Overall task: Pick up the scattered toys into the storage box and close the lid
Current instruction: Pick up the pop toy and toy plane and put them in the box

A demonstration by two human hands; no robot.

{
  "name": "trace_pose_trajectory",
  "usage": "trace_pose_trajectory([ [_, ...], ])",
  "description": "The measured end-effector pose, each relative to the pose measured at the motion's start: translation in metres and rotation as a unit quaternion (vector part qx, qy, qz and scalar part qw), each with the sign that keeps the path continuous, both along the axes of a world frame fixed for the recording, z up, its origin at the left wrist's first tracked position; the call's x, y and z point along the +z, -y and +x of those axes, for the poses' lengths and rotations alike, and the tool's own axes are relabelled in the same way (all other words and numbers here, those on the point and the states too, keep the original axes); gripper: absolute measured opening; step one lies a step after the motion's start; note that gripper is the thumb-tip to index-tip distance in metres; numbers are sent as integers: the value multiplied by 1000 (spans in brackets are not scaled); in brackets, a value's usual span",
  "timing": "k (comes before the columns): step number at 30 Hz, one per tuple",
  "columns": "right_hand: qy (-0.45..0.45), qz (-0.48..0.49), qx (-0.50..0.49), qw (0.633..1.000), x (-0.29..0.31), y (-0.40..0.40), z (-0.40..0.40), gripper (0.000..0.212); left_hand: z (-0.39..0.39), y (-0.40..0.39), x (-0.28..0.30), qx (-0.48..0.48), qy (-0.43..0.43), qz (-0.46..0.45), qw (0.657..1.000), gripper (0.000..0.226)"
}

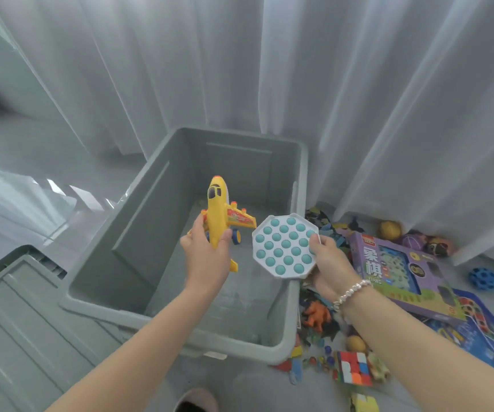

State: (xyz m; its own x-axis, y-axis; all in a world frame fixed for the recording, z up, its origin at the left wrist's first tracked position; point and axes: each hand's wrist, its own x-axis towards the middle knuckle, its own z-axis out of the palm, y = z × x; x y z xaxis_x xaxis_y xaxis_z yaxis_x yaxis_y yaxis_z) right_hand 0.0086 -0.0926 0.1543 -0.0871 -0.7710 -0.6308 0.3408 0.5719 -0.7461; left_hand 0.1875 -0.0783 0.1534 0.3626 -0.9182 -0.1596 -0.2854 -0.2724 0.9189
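White sheer curtains hang in folds across the back, from ten o'clock round to two, and pale grey floor runs beneath everything.

At eight o'clock lies the grey ribbed plastic lid point(16, 316), flat on the floor, just beside the box. At the centre stands the grey hard-plastic storage box point(296, 331), open, deep, smooth-walled; I see nothing resting on its floor.

My left hand point(207, 254) holds the yellow moulded-plastic toy aeroplane point(220, 209) above the box opening, fingers and thumb wrapped round the rear of its fuselage, nose pointing to twelve o'clock. It is glossy and rigid, with an orange-striped wing and a blue wheel.

My right hand point(329, 266) pinches the white octagonal bubble-pop board with teal domes point(285, 243) by its three o'clock edge, thumb on top, above the box's right side. It looks soft and rubbery, so it may flop.

To do this well, I think I should lower both toys close to the box floor before letting go, the board flat against the bottom and the plane beside it, leaving room for bulkier things.

From three to five o'clock the rest lies scattered on the floor: a purple cardboard board-game box point(400, 272), a blue perforated ball point(484, 278), an orange plastic dinosaur point(318, 316), a multicoloured twisty cube point(354, 368), marbles and puzzle pieces.
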Motion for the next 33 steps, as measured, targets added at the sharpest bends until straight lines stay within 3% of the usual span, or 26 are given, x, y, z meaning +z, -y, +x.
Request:
trace_pose_trajectory([
  [4, -74, 19, 7, 997, 4, -13, -19, 16, -18, -4, -2, -33, 14, 24, 999, 59],
  [7, -229, -15, 44, 972, 6, -14, -13, 14, -16, 1, -9, -43, 35, 56, 997, 61],
  [9, -421, -114, 64, 897, 7, -12, -3, 13, -5, 10, -16, -38, 54, 83, 994, 64],
  [11, -500, -215, 77, 836, 10, -11, 16, 13, 12, 19, -25, -31, 85, 128, 988, 68],
  [14, -460, -207, 141, 851, 2, -2, 57, 9, 40, 31, -49, -49, 155, 193, 968, 70],
  [17, -433, -50, 213, 874, -28, 19, 87, 17, 61, 39, -76, -100, 220, 266, 933, 58],
  [20, -426, 86, 261, 862, -62, 39, 100, 37, 69, 41, -99, -155, 254, 344, 891, 51],
  [23, -412, 111, 290, 857, -84, 50, 105, 28, 73, 44, -123, -227, 303, 378, 845, 51],
  [25, -406, 124, 314, 849, -95, 49, 106, 11, 76, 43, -134, -238, 322, 391, 828, 48],
  [27, -402, 135, 305, 852, -113, 46, 104, 8, 79, 41, -139, -238, 346, 399, 815, 45],
  [30, -398, 142, 310, 852, -129, 36, 101, 5, 85, 41, -145, -212, 292, 413, 836, 56],
  [33, -410, 144, 352, 829, -133, 27, 103, 26, 82, 42, -145, -247, 231, 442, 831, 71],
])
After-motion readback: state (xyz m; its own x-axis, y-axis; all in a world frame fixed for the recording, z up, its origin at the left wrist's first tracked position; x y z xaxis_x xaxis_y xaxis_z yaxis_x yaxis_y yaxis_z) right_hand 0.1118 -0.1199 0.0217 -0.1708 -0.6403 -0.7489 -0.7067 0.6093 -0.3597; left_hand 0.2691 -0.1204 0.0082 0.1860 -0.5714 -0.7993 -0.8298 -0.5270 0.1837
